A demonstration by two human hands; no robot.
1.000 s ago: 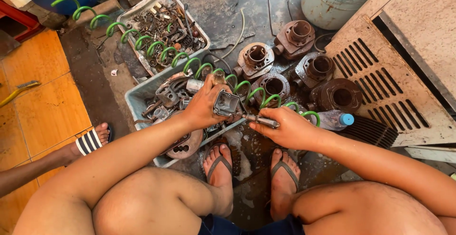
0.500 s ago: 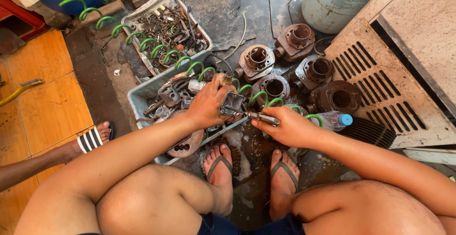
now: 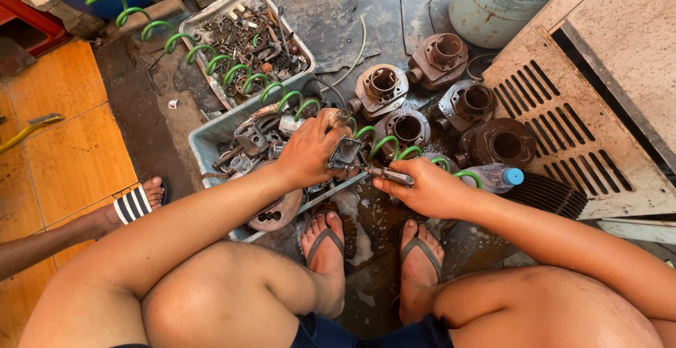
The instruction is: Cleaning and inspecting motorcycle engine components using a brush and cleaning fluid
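Note:
My left hand [image 3: 310,152] grips a small square metal part [image 3: 346,152] over the near edge of a grey tray [image 3: 204,142] full of greasy engine pieces. My right hand [image 3: 422,187] holds a thin metal tool [image 3: 391,174] whose tip meets that part. Both hands hover above my two sandalled feet [image 3: 373,253] on the wet, oily floor. A green coiled air hose [image 3: 232,73] runs from the far left across the trays and under my hands.
A second tray of scrap parts [image 3: 246,35] lies behind the first. Several rusty engine cylinders [image 3: 451,102] stand to the right, beside a plastic bottle with a blue cap [image 3: 496,178], a pale tank [image 3: 503,0] and a slotted beige panel [image 3: 570,137]. Another person's sandalled foot [image 3: 134,204] rests at left on orange tiles.
My hands stay together on the part and tool, with only a slight shift of the part. The view has tipped a little.

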